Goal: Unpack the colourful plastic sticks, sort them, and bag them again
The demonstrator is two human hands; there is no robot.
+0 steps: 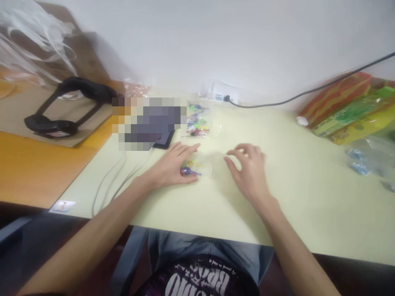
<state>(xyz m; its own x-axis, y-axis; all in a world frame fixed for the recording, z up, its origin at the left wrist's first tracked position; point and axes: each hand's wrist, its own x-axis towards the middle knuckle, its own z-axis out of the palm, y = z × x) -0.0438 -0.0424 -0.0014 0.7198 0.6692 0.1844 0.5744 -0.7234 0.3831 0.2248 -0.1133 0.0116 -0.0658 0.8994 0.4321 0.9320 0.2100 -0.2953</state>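
Observation:
My left hand [174, 164] rests on the pale table with thumb and fingers spread apart. In the gap between them lies a small clear packet [193, 169] of colourful pieces, blue and yellow among them; their kind is too blurred to tell. Whether the fingers touch the packet I cannot tell. To the right, my right hand [249, 170] hovers over the tabletop, fingers curled, thumb apart from them, nothing held. Beyond the left hand lie more clear packets [197, 121] of small multicoloured pieces in a column.
A dark tablet [163, 139], partly pixelated, lies behind my left hand, with thin cables [123, 181] running toward the front edge. A black frame-like object [69, 109] sits on cardboard at left. A power strip [220, 94] stands by the wall. Colourful bags [348, 107] and clear plastic [370, 158] are at right.

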